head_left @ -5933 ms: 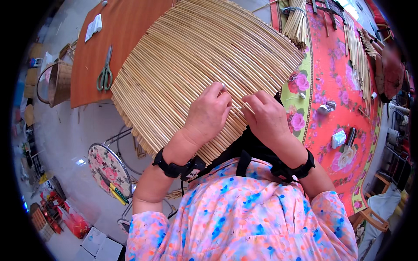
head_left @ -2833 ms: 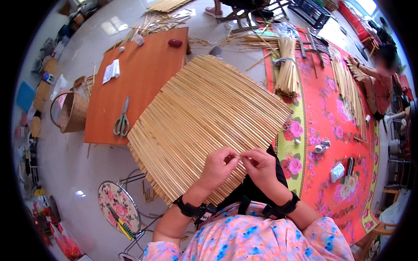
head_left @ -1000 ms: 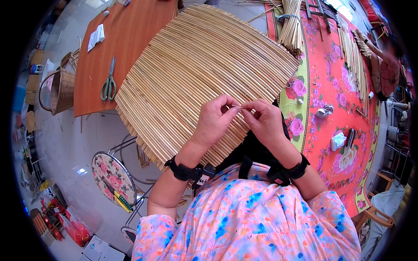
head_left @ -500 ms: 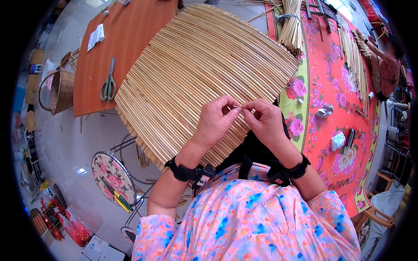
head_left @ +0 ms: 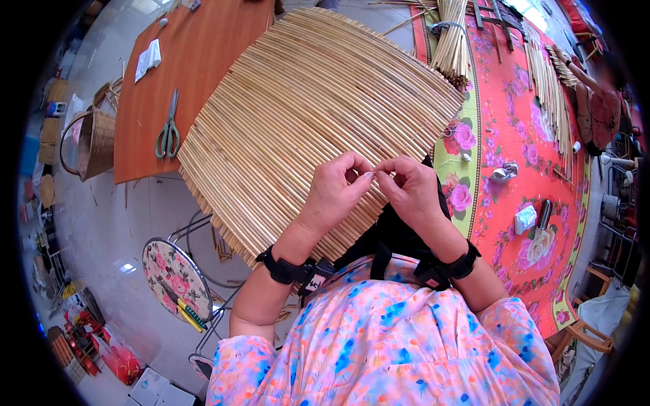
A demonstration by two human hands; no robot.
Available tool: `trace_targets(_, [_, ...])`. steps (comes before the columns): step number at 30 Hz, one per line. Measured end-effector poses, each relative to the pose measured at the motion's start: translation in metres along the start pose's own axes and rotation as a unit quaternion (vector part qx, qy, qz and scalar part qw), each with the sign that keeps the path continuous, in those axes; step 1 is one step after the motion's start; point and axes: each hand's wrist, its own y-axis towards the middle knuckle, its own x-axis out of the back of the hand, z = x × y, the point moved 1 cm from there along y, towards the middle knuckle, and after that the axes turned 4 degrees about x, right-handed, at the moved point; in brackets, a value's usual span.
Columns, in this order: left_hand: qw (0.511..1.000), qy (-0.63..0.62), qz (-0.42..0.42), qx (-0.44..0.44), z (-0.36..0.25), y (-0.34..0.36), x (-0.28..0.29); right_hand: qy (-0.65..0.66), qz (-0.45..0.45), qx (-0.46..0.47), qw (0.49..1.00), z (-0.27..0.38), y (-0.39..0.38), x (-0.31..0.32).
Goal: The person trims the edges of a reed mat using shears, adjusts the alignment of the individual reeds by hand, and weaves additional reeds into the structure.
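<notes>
A large mat of straw-coloured stalks (head_left: 298,115), laid side by side, slopes from the table's edge toward my lap. Over its near right part, my left hand (head_left: 337,189) and my right hand (head_left: 410,185) meet fingertip to fingertip. Thumb and forefinger are pinched together on each. Whatever lies between the fingertips is too small to make out. Both wrists wear black straps.
Green-handled scissors (head_left: 168,128) and a white packet (head_left: 148,59) lie on the wooden table (head_left: 196,47). A flowered stool (head_left: 177,279) bears yellow and green tools. Rightward, a red flowered cloth (head_left: 501,223) carries stalk bundles (head_left: 452,40). Another person (head_left: 599,108) sits far right.
Both hands have shifted very slightly toward me, and the pinched fingertips have altered a little. The mat has barely moved.
</notes>
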Motion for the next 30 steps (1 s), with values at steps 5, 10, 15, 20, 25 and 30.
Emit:
trace_targets(5, [0.999,0.034,-0.004,-0.014,0.002,-0.002,0.003,-0.006,0.005,-0.027,1.0,0.004,-0.001,-0.003])
trace_targets(10, [0.997,0.068,-0.017,-0.027,0.005,0.0,0.001,0.094,0.005,-0.091,0.991,-0.016,-0.009,-0.007])
trace_targets(15, [0.997,0.066,-0.019,-0.045,0.005,0.004,-0.003,0.037,-0.01,-0.011,0.999,0.003,-0.002,0.002])
trace_targets(20, [0.996,0.083,0.016,0.009,0.004,0.006,0.001,0.062,-0.039,0.024,0.997,-0.005,-0.002,-0.007])
trace_targets(25, [0.986,0.165,0.005,-0.018,0.002,0.004,0.001,0.069,-0.057,0.015,0.996,-0.007,-0.008,-0.011])
trace_targets(30, [0.986,0.166,-0.009,-0.031,0.006,0.004,0.002,0.08,-0.059,0.023,0.995,-0.008,-0.009,-0.01])
